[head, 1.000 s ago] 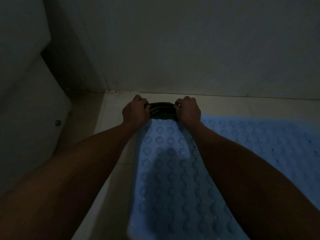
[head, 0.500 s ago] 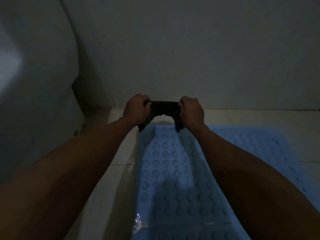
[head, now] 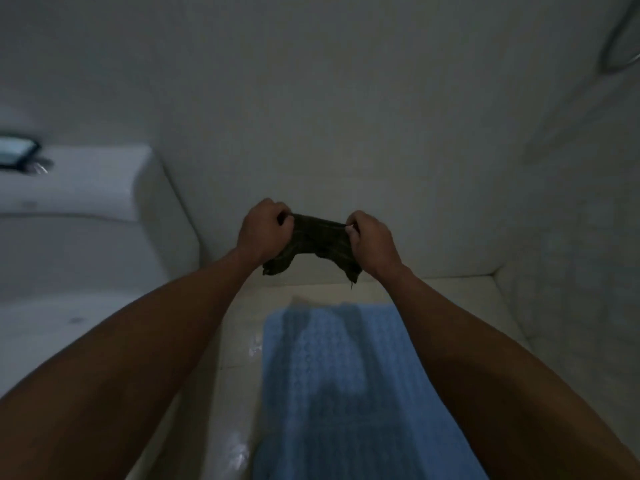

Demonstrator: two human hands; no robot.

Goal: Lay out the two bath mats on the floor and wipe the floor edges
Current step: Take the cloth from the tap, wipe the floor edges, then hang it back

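A small dark striped cloth (head: 317, 242) is stretched between my two hands, up in the air in front of the wall. My left hand (head: 265, 228) grips its left end and my right hand (head: 372, 242) grips its right end, and the loose corners hang down. Below them a blue bath mat (head: 346, 393) with a bumpy surface lies flat on the pale tiled floor (head: 235, 341), its far end a short way from the wall. The second mat is out of view.
A white toilet with its cistern (head: 79, 202) stands at the left, with a dark flat object (head: 17, 152) on the cistern lid. Walls close the space ahead and at the right. A wet glint (head: 254, 348) shows on the floor left of the mat.
Both hands have lifted the cloth off the mat's far end and raised it well above the floor. The view has tilted up, showing the toilet and more wall.
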